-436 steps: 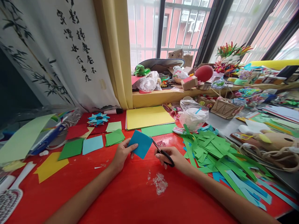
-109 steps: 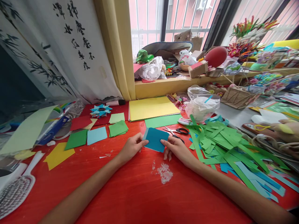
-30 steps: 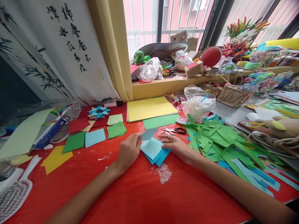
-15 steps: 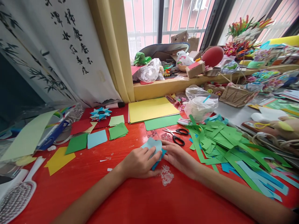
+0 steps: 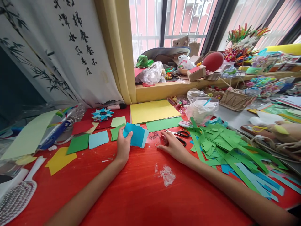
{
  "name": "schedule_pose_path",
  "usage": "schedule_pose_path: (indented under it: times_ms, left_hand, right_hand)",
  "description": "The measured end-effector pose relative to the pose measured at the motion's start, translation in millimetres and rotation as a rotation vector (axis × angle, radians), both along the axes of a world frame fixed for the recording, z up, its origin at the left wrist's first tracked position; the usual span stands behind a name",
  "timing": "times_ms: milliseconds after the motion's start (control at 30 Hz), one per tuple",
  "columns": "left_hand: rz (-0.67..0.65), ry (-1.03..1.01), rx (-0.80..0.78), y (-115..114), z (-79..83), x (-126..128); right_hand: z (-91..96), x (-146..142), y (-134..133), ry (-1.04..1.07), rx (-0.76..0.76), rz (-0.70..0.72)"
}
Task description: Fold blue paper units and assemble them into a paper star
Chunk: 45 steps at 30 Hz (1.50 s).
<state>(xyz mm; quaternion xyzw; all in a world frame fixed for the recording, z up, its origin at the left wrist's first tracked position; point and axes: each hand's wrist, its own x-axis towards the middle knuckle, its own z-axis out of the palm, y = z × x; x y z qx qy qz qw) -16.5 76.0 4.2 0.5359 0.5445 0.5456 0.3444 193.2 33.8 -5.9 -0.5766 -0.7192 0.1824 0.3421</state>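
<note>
My left hand (image 5: 123, 146) pinches a folded blue paper square (image 5: 136, 135) and holds it just above the red table (image 5: 131, 194), beside the stack of green squares (image 5: 115, 131). My right hand (image 5: 171, 145) lies flat on the table with its fingers stretched out and holds nothing. Black-handled scissors (image 5: 180, 135) lie just beyond its fingertips. A light blue square (image 5: 98, 139) and a dark green square (image 5: 77, 143) lie to the left.
A heap of green and blue paper strips (image 5: 225, 147) covers the right side. Yellow sheets (image 5: 152, 111) lie at the back by the sill. A plastic bag (image 5: 202, 108), a basket (image 5: 235, 99), a paper star (image 5: 101, 114) and a hairbrush (image 5: 16, 194) are around.
Both hands were pressing the blue paper flat on the table. Now my left hand has lifted it and carried it left and away, and my right hand has let go and rests flat.
</note>
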Motion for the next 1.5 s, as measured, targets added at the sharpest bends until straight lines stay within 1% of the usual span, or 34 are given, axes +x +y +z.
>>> schedule_pose_path:
  times_ms: [67, 133, 200, 267, 333, 367, 433, 467, 500, 567, 600, 667, 700, 767, 833, 933, 967, 1000, 1033, 1067, 1100, 1133, 1167, 1200, 1233, 1267, 1300, 1367, 1433, 1500]
  left_hand:
    - [-0.014, -0.018, -0.014, 2, -2.7, -1]
    - [-0.034, -0.025, -0.019, 2, -3.6, -1]
    - [-0.047, -0.032, -0.019, 2, -3.3, 0]
    - [-0.058, -0.033, -0.018, 1, -3.0, 0]
    - [-0.073, -0.029, -0.018, 1, -3.3, 1]
    - [-0.081, -0.028, -0.02, 1, -3.6, 1]
    - [-0.102, -0.028, -0.032, 1, -4.0, 1]
    - [-0.114, -0.029, -0.04, 1, -4.0, 1]
    - [-0.125, -0.026, -0.05, 1, -3.9, 1]
    - [-0.131, -0.011, -0.058, 0, -3.2, 2]
    - [-0.128, -0.003, -0.059, 0, -2.7, 3]
    - [-0.118, 0.005, -0.056, 0, -1.8, 4]
    - [-0.124, 0.004, -0.056, 0, -1.4, 5]
    - [-0.153, -0.011, -0.064, 0, -0.7, 5]
    - [-0.187, -0.036, -0.07, 0, 0.2, 5]
    - [-0.215, -0.078, -0.065, -3, 2.8, 5]
    - [-0.222, -0.092, -0.059, -4, 4.1, 5]
    - [-0.231, -0.107, -0.055, -6, 5.6, 6]
    - [-0.241, -0.124, -0.05, -7, 7.2, 6]
    - [-0.25, -0.143, -0.042, -9, 8.8, 7]
    - [-0.255, -0.162, -0.034, -11, 10.2, 8]
    - [-0.261, -0.177, -0.026, -13, 11.5, 8]
    - [-0.271, -0.189, -0.018, -15, 12.4, 9]
    - [-0.286, -0.194, -0.011, -16, 13.0, 10]
    - [-0.312, -0.188, -0.006, -17, 13.3, 10]
    - [-0.353, -0.171, -0.007, -19, 13.3, 10]
    - [-0.402, -0.148, -0.013, -19, 13.0, 11]
    - [-0.501, -0.099, -0.04, -20, 12.0, 11]
    - [-0.591, -0.079, -0.065, -20, 10.8, 12]
    - [-0.656, -0.085, -0.05, -19, 9.6, 12]
  right_hand:
    - [2.7, -9, 4, -0.14, 0.025, -0.032]
    - [3.9, -14, 7, -0.212, 0.038, -0.064]
    - [2.0, -16, 9, -0.213, 0.055, -0.063]
    - [-0.6, -15, 10, -0.176, 0.084, -0.021]
    - [0.8, -11, 12, -0.145, 0.111, 0.029]
    - [4.5, -6, 13, -0.141, 0.123, 0.048]
    - [18.1, 10, 15, -0.167, 0.137, 0.048]
    - [27.4, 22, 16, -0.201, 0.154, 0.005]
    - [37.3, 37, 15, -0.269, 0.183, -0.081]
    - [55.4, 69, 12, -0.449, 0.206, -0.337]
    - [62.3, 85, 9, -0.515, 0.186, -0.486]
    - [70.1, 111, 1, -0.585, 0.14, -0.686]
    - [71.6, 120, -3, -0.592, 0.17, -0.763]
    - [72.8, 126, -8, -0.598, 0.369, -0.815]
    - [75.2, 122, -10, -0.585, 0.524, -0.791]
    - [81.9, 104, -5, -0.505, 0.618, -0.807]
    - [82.8, 95, -3, -0.448, 0.639, -0.801]
    - [82.0, 84, -2, -0.37, 0.636, -0.729]
    - [79.1, 72, -1, -0.244, 0.631, -0.62]
    - [74.1, 58, -2, -0.084, 0.553, -0.472]
    - [67.2, 43, -4, 0.091, 0.386, -0.303]
    - [59.1, 28, -7, 0.231, 0.172, -0.132]
    - [50.4, 13, -10, 0.323, -0.014, 0.035]
    - [42.0, 0, -14, 0.388, -0.122, 0.172]
    - [34.2, -12, -17, 0.452, -0.17, 0.298]
    - [27.7, -20, -20, 0.522, -0.203, 0.383]
    - [22.4, -26, -22, 0.593, -0.23, 0.413]
    - [15.7, -31, -24, 0.699, -0.233, 0.385]
    - [12.4, -29, -22, 0.757, -0.209, 0.302]
    - [10.7, -25, -19, 0.774, -0.159, 0.211]
